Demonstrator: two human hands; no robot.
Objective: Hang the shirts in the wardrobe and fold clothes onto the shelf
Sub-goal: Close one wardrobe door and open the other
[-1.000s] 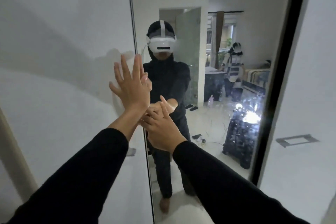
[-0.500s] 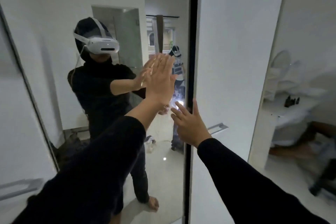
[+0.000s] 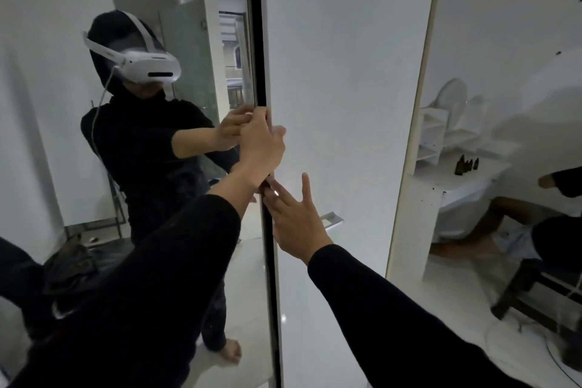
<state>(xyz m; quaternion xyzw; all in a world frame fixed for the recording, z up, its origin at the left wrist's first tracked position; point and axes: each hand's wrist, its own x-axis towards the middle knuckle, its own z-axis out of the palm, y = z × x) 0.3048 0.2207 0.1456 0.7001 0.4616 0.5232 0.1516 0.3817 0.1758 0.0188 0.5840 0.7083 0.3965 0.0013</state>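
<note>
The wardrobe front fills the view: a mirrored sliding door (image 3: pixel 189 246) on the left and a white door panel (image 3: pixel 340 72) on the right, meeting at a dark vertical edge (image 3: pixel 255 25). My left hand (image 3: pixel 261 145) grips that edge at chest height, fingers curled round it and thumb on the white panel. My right hand (image 3: pixel 297 217) is just below, fingers straight and spread, its fingertips touching the edge. The mirror shows my own reflection. No shirts or other clothes are in view, and the wardrobe's inside is hidden.
A metal handle (image 3: pixel 330 220) sits on the white panel beside my right hand. To the right stand a white dressing table (image 3: pixel 472 179) with small dark bottles (image 3: pixel 466 165), a fan (image 3: pixel 451 98), and a seated person (image 3: pixel 548 230) on a dark chair (image 3: pixel 529 287).
My left hand went from lying flat on the mirror to gripping the door's edge. My right hand's fingers moved up to the same edge. The view has turned further right.
</note>
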